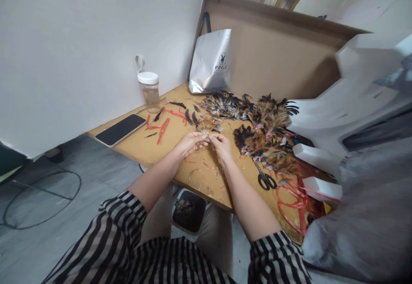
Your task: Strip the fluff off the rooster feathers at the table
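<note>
Both of my hands meet over the middle of the yellow table, fingertips close together in a pinch. My left hand (192, 143) pinches the base of a small bunch of brown feathers (207, 125), which fans out away from me. At the same base my right hand (221, 147) has thumb and finger closed; what exactly lies between them is too small to make out. Heaps of black and brown feathers (270, 144) lie to the right and behind. Black-handled scissors (266, 180) rest right of my right forearm, next to red plastic strips (298, 202).
A phone (121, 129) lies at the table's left edge, near a lidded drink cup (150, 91). Behind stand a silver bag (210, 63) and a cardboard panel (277, 56). White foam pieces (317, 157) line the right. Below the edge sits a bin (189, 211) between my knees.
</note>
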`<state>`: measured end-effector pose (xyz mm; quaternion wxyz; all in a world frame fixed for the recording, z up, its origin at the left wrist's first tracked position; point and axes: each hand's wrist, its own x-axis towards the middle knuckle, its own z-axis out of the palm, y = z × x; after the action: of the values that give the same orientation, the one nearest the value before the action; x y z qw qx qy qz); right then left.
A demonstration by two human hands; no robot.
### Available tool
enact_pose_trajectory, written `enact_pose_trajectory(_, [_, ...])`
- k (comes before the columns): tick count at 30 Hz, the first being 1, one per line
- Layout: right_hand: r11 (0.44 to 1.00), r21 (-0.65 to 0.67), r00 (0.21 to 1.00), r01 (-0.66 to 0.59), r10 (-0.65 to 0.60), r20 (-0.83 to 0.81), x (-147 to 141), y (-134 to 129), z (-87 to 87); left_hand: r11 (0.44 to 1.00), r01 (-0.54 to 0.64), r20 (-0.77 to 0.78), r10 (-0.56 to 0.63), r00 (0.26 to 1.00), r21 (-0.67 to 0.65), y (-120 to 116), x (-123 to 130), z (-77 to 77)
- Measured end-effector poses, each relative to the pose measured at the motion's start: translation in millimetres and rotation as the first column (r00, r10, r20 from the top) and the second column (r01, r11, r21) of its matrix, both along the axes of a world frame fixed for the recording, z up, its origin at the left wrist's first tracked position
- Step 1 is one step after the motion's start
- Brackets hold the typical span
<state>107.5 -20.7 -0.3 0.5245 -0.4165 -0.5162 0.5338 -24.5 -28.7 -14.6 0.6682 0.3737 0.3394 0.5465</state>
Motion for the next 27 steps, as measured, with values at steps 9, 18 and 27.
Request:
enact_pose_trajectory(9, [0.995, 0.095, 0.994, 0.02, -0.03, 0.104, -3, 2, -6.5, 1.0, 0.0, 0.01, 0.0, 1.0, -0.013, 0, 0, -0.6])
enact_pose_trajectory(18, [0.999, -0.027, 0.999, -0.021, 0.022, 0.042, 1, -1, 2.8, 0.999, 0.023, -0.039, -0.022, 0.999, 0.024, -2, 1, 0.1])
enact_pose_trajectory(27, [0.998, -0.035, 0.999, -0.048, 0.048, 0.0, 1, -2, 3.1, 0.998, 0.053, -0.092, -0.05, 0.994, 0.024, -4, 2, 5.0])
